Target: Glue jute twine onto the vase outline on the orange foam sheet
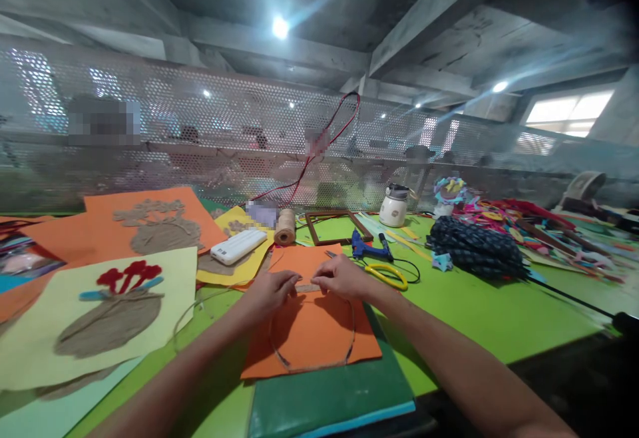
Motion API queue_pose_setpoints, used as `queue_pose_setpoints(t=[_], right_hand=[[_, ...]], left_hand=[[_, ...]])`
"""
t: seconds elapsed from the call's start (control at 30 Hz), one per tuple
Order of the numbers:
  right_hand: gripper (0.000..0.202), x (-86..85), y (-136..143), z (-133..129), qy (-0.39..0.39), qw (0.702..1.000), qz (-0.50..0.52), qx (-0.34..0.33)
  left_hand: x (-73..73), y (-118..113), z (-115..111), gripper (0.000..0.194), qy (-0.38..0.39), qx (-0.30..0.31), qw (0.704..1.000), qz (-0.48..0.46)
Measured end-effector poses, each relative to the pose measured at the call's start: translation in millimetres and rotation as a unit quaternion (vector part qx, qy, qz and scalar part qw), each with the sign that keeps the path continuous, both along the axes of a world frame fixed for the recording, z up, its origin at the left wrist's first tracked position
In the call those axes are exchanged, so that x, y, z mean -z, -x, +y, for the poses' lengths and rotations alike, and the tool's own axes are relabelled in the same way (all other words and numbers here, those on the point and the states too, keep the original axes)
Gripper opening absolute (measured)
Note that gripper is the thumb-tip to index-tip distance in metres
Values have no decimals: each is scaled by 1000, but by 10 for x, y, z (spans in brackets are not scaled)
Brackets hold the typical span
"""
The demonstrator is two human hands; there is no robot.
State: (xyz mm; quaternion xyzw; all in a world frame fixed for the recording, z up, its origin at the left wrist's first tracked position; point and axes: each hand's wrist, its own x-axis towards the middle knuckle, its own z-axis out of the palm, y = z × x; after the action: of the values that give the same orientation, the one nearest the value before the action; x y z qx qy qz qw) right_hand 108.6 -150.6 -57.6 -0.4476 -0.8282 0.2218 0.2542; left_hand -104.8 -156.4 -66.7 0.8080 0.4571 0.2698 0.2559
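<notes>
Both hands are over an orange sheet (pixel 319 331) that lies on a dark green book or folder (pixel 329 398). Brown twine (pixel 354 331) forms a vase-like outline on this sheet. My left hand (pixel 273 291) pinches the twine at the top left of the outline, its thumb and fingers together. Opposite it, my right hand (pixel 344 278) pinches at the top right, with a short brown strip (pixel 307 287) showing between the two hands. A loose length of twine curves over the table left of my left forearm. Yellow-handled scissors (pixel 387 276) lie just beyond my right hand.
A blue glue gun (pixel 370 246), twine spool (pixel 285 227), white power bank (pixel 238 246), brown frame (pixel 337 226) and white bottle (pixel 394 206) stand or lie behind. Finished-looking collages (pixel 174 318) cover the left. A folded dark umbrella (pixel 474 248) and colourful scraps (pixel 539 225) lie right.
</notes>
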Motion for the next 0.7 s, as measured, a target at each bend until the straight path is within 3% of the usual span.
queue_pose_setpoints(t=[0.1,0.33,0.5,0.7], right_hand=[[17,10,18,0,-18,1000,-4,8],[17,53,22,-8,-44,999,-7,6],[17,113,12,20,-56,998,-10,-4],[17,149,24,34,-70,997,-17,-15]], left_hand=[[3,-21,0,49,90,15,995,-34],[-24,31,51,42,41,-31,998,19],[-13,49,72,40,-10,-36,997,61],[-8,80,91,33,-11,-24,996,80]])
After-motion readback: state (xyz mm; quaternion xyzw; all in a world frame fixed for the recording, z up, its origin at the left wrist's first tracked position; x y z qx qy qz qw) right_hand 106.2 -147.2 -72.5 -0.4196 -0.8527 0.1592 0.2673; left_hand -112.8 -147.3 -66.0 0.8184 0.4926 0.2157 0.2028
